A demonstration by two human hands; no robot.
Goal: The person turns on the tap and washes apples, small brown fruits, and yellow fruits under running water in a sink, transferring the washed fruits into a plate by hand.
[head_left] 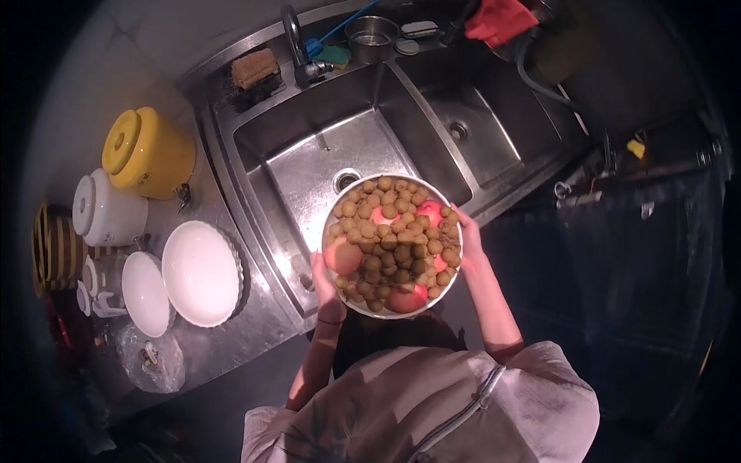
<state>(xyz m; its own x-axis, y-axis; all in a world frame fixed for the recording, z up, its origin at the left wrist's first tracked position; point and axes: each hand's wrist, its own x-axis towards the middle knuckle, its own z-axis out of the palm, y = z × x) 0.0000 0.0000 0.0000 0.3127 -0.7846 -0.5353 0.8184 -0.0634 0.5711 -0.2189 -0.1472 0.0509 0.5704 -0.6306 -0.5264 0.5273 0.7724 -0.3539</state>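
Observation:
A round white bowl (328, 225) is full of small brown round fruits (397, 251) with several larger red fruits (407, 299) among them. My left hand (327, 289) grips the bowl's left side, and my right hand (468, 235) grips its right side; the fingers of both are partly hidden beneath the bowl. The bowl is held up over the front edge of the steel sink (309, 181), just in front of the drain.
Left of the sink, the counter (247, 332) carries two white dishes (199, 272), a yellow pot (154, 154), a white pot (116, 208) and a plastic bag (152, 361). A faucet (293, 38), a brown brush (255, 69) and a metal pot (372, 35) stand behind the basins.

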